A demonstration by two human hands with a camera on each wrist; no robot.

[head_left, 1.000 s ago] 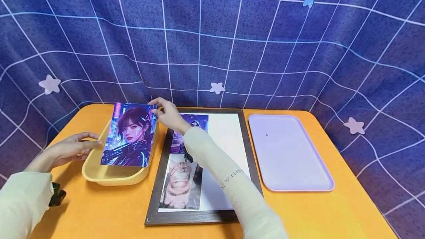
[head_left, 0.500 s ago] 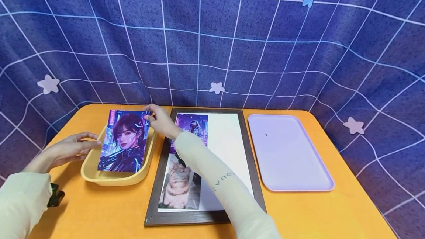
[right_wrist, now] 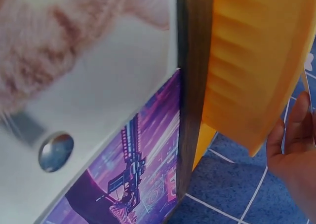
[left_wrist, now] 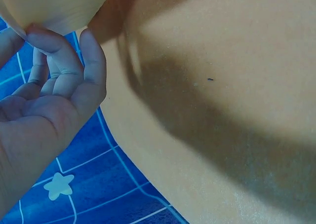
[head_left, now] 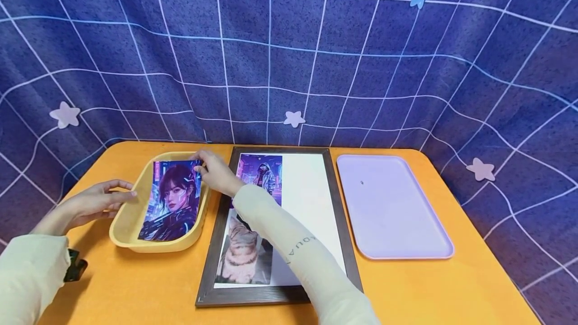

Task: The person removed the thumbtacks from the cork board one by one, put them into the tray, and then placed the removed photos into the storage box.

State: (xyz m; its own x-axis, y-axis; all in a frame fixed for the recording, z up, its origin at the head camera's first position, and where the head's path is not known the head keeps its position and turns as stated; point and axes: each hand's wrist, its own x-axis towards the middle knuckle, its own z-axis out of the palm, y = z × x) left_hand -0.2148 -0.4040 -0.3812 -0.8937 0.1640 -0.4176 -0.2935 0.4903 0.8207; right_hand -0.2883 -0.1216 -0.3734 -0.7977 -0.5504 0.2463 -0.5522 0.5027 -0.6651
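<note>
A glossy picture card [head_left: 173, 202] of a purple-lit figure with a gun leans within the yellow basin [head_left: 158, 248]. My right hand [head_left: 219, 170] pinches its upper right corner over the basin's far right rim; only the card's thin edge shows in the right wrist view. At the basin's left side, my left hand [head_left: 101, 200] holds the rim. Its fingertips touch the pale wall [left_wrist: 61, 9] in the left wrist view. Right of the basin lies a dark-framed white board [head_left: 311, 179] bearing a cat picture [head_left: 239, 260] and a purple picture [head_left: 248, 167], partly covered by my right sleeve.
A lilac tray [head_left: 393, 209] lies at the right of the orange table [head_left: 474, 285]. The right wrist view shows a round silvery piece [right_wrist: 56, 152] on the board. A blue grid-patterned curtain [head_left: 289, 64] with stars hangs behind the table.
My right hand has lowered the picture card, moving slightly left and toward me, so it now sits deeper in the basin. The left hand has stayed at the rim.
</note>
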